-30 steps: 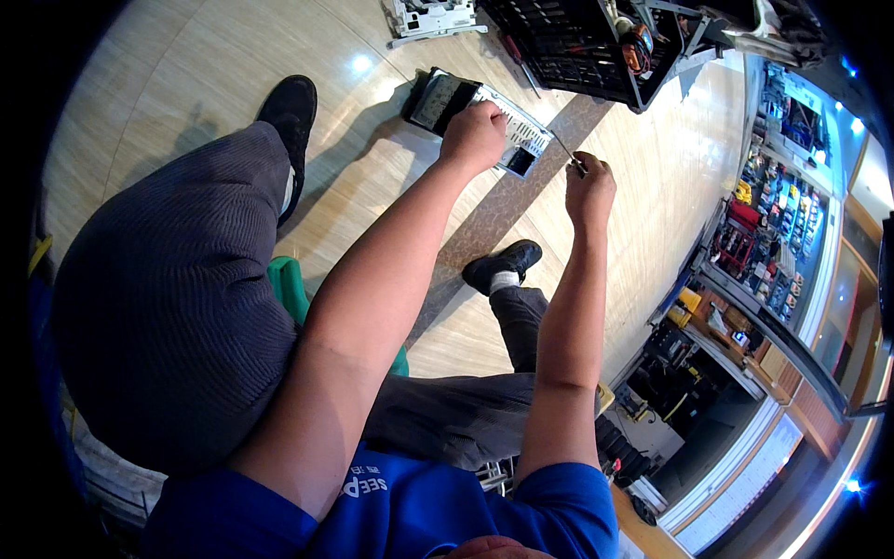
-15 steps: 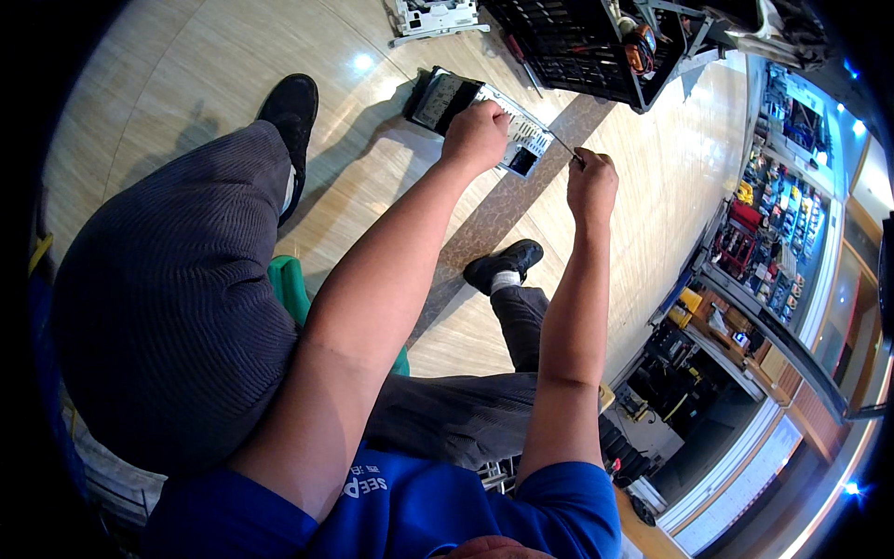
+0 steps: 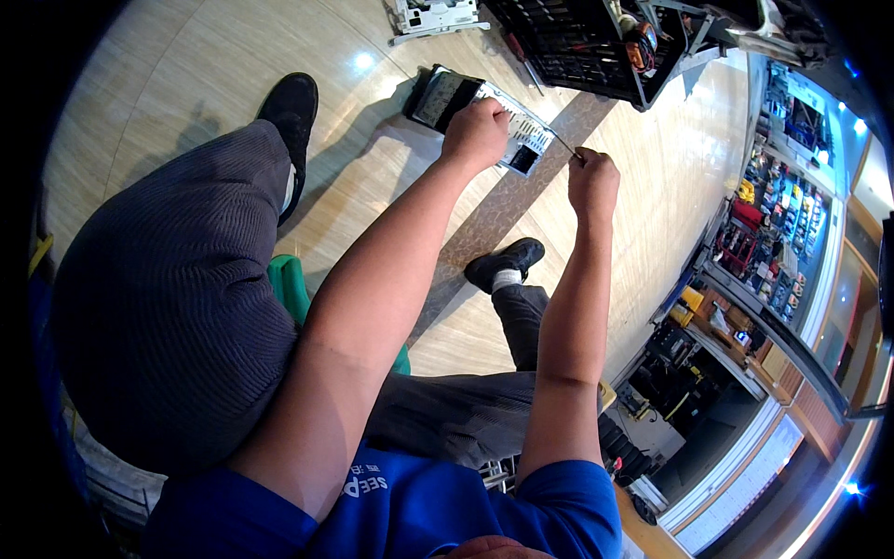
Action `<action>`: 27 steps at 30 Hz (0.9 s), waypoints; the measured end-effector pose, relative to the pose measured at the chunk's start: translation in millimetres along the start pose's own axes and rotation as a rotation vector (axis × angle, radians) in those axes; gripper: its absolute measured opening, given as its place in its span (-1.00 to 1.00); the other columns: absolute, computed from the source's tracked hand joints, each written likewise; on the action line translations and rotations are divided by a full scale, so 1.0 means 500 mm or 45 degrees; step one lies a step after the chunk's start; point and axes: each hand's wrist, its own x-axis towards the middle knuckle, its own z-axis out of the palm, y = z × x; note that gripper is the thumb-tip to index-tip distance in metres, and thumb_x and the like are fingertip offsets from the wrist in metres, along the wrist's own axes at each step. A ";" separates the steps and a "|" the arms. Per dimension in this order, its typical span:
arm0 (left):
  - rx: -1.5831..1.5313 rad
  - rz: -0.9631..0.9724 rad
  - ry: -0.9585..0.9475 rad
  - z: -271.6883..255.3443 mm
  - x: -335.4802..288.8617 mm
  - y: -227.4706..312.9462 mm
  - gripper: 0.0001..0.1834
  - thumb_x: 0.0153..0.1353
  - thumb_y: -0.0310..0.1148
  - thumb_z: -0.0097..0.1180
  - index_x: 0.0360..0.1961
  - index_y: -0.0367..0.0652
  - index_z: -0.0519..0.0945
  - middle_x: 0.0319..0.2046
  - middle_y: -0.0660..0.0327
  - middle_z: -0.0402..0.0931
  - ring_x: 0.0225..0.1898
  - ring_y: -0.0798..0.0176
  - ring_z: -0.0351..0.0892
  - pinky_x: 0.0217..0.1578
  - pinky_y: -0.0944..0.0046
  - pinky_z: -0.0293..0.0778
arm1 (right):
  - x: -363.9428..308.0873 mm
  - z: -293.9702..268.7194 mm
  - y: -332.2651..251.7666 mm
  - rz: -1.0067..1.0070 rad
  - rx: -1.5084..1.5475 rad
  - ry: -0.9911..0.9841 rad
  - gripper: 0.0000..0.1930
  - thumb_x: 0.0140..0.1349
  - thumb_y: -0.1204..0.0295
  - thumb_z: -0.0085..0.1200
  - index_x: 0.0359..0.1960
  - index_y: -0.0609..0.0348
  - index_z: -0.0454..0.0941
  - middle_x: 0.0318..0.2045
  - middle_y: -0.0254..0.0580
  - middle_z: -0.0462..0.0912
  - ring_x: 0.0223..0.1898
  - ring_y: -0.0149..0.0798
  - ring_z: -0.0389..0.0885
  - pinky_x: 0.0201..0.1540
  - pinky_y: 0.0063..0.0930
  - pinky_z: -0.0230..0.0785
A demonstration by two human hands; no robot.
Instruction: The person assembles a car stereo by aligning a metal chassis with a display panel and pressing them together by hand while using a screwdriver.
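Metal casing [image 3: 529, 136] is set on the floor [image 3: 666, 154] beneath the curled left hand [image 3: 476, 135]; whether anything is pinched there cannot be told. Right of the casing, a thin tool [image 3: 563, 143] is clamped in the right hand [image 3: 593, 182]. The tool is best kept steady, the casing braced.

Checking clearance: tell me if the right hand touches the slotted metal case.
Apart: the head view shows floor between the right hand and the slotted metal case.

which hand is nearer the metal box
Left. The left hand is at the metal box, over its upper side; the right hand is apart, beyond its right end, holding a thin tool toward it.
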 end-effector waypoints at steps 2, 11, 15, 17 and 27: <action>-0.018 0.019 0.014 0.002 0.000 -0.001 -0.76 0.23 -0.22 0.05 -0.31 -0.17 0.61 -0.28 -0.06 0.62 -0.17 -0.16 0.59 -0.13 -0.01 0.49 | 0.001 0.000 0.000 0.010 -0.010 -0.005 -0.78 0.12 0.42 0.06 -0.27 0.19 0.70 -0.37 0.23 0.62 -0.32 0.15 0.63 -0.18 -0.10 0.49; -0.014 -0.001 0.005 0.004 -0.001 0.002 -0.77 0.23 -0.23 0.04 -0.33 -0.17 0.60 -0.29 -0.07 0.61 -0.16 -0.16 0.58 -0.13 -0.02 0.48 | 0.018 -0.014 -0.009 0.018 -0.044 -0.073 -0.80 0.11 0.44 0.05 -0.30 0.22 0.68 -0.37 0.25 0.61 -0.30 0.17 0.62 -0.17 -0.09 0.49; -0.019 0.020 0.019 0.006 0.003 -0.008 -0.77 0.23 -0.23 0.04 -0.34 -0.18 0.60 -0.29 -0.07 0.60 -0.17 -0.16 0.58 -0.14 -0.03 0.48 | 0.034 -0.019 -0.023 -0.067 -0.009 0.081 -0.80 0.08 0.53 0.08 -0.24 0.25 0.62 -0.35 0.23 0.61 -0.26 0.17 0.61 -0.15 -0.10 0.48; -0.023 0.024 0.047 0.006 0.003 -0.011 -0.77 0.22 -0.23 0.03 -0.35 -0.18 0.60 -0.29 -0.06 0.61 -0.18 -0.17 0.58 -0.15 -0.03 0.48 | 0.048 -0.023 -0.024 -0.097 0.032 0.077 -0.81 0.06 0.56 0.11 -0.25 0.25 0.59 -0.34 0.20 0.62 -0.25 0.16 0.61 -0.15 -0.10 0.48; -0.030 -0.007 0.007 0.010 0.003 -0.007 -0.76 0.22 -0.22 0.04 -0.36 -0.17 0.60 -0.29 -0.05 0.61 -0.18 -0.16 0.59 -0.15 -0.03 0.48 | 0.039 -0.018 0.000 0.020 0.159 0.067 -0.81 0.20 0.40 0.11 -0.23 0.25 0.54 -0.38 0.23 0.63 -0.27 0.18 0.63 -0.21 -0.07 0.45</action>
